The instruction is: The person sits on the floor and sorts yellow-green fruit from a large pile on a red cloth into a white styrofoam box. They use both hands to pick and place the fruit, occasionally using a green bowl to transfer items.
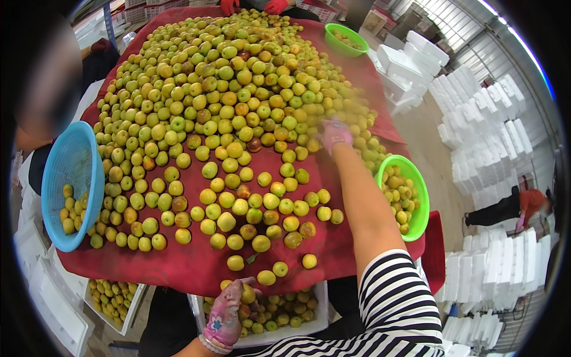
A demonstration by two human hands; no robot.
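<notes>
My left hand (225, 312), in a pink flowered glove, is closed around a few yellow-green jujubes (247, 294) at the near edge of the red-covered table. Below it sits a white foam box (323, 308) holding many jujubes. My right hand (335, 134), gloved in pink too, reaches out to the right flank of the big jujube pile (250, 85). Its fingers are blurred against the fruit, so a grip there cannot be made out. Between my hands, loose jujubes (261, 243) lie scattered on the red cloth (178, 267), some with brown patches.
A blue basket (96, 178) with jujubes tilts at the left edge. Green baskets (424, 201) (329, 29) with jujubes stand on the right. Red-gloved hands (275, 6) of another person show at the far end. Foam boxes (486, 147) are stacked beyond, near a walking person (531, 205).
</notes>
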